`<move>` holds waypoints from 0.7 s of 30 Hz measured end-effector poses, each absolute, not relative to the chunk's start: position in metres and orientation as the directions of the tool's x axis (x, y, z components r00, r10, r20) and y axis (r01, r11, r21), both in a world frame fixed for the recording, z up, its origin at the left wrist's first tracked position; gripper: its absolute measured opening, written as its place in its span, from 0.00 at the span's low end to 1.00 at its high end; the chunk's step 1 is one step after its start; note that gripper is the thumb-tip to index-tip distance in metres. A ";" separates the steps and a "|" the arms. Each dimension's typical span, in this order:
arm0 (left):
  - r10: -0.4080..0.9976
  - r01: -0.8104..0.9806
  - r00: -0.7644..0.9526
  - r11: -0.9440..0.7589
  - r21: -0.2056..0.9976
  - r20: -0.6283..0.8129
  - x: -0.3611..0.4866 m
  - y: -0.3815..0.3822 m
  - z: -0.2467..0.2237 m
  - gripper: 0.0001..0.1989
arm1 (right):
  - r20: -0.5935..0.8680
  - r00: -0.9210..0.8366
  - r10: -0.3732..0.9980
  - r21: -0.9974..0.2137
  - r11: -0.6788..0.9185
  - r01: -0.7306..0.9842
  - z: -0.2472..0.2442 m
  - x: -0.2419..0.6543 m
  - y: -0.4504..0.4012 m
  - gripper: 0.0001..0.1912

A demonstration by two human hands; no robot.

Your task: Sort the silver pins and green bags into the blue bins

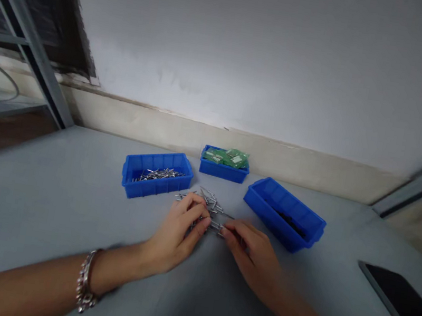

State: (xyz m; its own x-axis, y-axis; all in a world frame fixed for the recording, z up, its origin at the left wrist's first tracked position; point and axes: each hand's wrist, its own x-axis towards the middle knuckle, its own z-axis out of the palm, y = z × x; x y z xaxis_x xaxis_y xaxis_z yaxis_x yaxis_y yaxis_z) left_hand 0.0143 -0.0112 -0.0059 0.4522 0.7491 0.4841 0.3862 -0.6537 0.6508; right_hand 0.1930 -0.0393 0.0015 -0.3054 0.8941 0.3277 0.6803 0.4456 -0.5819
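A loose pile of thin silver metal pins [210, 199], which look like blind rivets, lies on the grey table between my hands. My left hand [177, 233] curls over the pile's near left side, its thumb and fingers closed around several pins. From the right, my right hand [253, 255] pinches the end of a pin between thumb and forefinger, close to my left fingertips. Its other fingers are folded in. Just behind my left hand stands a blue bin [156, 188] holding more of the silver pins.
At the back, a small blue bin [222, 171] holds green plastic packets [233, 157]. A third blue bin [272, 224] on the right contains small dark pieces [291, 223]. A flat dark device [399, 300] lies at the right. The wall [249, 68] rises behind the table [48, 196].
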 end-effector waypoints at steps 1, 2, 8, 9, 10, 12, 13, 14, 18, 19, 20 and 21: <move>0.749 0.388 0.451 -0.655 0.649 0.485 0.014 -0.011 -0.006 0.08 | 0.330 -0.306 0.893 -0.583 0.448 0.678 0.001 0.193 -0.039 0.09; 0.748 0.391 0.454 -0.656 0.646 0.485 0.014 -0.011 -0.005 0.08 | 0.335 -0.307 0.891 -0.582 0.451 0.677 0.001 0.193 -0.040 0.09; 0.737 0.410 0.489 -0.666 0.623 0.466 0.015 -0.011 -0.005 0.09 | 0.398 -0.279 0.874 -0.581 0.475 0.661 0.002 0.194 -0.041 0.12; 0.734 0.406 0.499 -0.668 0.623 0.462 0.015 -0.011 -0.005 0.10 | 0.407 -0.269 0.873 -0.583 0.475 0.660 0.002 0.194 -0.041 0.13; 0.730 0.399 0.507 -0.670 0.626 0.458 0.015 -0.011 -0.005 0.10 | 0.409 -0.262 0.874 -0.584 0.471 0.660 0.002 0.194 -0.041 0.13; 0.729 0.380 0.507 -0.668 0.639 0.460 0.015 -0.011 -0.005 0.10 | 0.397 -0.264 0.879 -0.584 0.463 0.667 0.002 0.195 -0.041 0.13; 0.731 0.371 0.499 -0.665 0.648 0.465 0.015 -0.011 -0.005 0.10 | 0.381 -0.274 0.883 -0.582 0.459 0.671 0.002 0.195 -0.041 0.13; 0.735 0.362 0.486 -0.662 0.657 0.473 0.015 -0.012 -0.005 0.10 | 0.365 -0.288 0.885 -0.581 0.459 0.673 0.002 0.195 -0.041 0.12; 0.739 0.342 0.458 -0.660 0.669 0.494 0.014 -0.012 -0.004 0.09 | 0.323 -0.348 0.880 -0.577 0.475 0.665 0.000 0.192 -0.041 0.10; 0.739 0.344 0.457 -0.660 0.668 0.495 0.014 -0.013 -0.004 0.09 | 0.318 -0.354 0.880 -0.577 0.475 0.664 0.000 0.192 -0.040 0.10; 0.741 0.349 0.455 -0.659 0.667 0.494 0.014 -0.013 -0.004 0.09 | 0.316 -0.355 0.880 -0.577 0.475 0.664 0.000 0.192 -0.040 0.10; 0.743 0.355 0.455 -0.656 0.666 0.490 0.014 -0.013 -0.004 0.09 | 0.319 -0.352 0.880 -0.577 0.475 0.664 0.000 0.191 -0.040 0.10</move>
State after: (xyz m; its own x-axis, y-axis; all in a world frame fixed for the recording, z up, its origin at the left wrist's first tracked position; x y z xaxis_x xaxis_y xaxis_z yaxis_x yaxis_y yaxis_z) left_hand 0.0137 -0.0129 -0.0038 0.4551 0.7435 0.4901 0.3549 -0.6562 0.6660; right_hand 0.1914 -0.0401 -0.0002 -0.3524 0.8798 0.3190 0.6641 0.4753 -0.5772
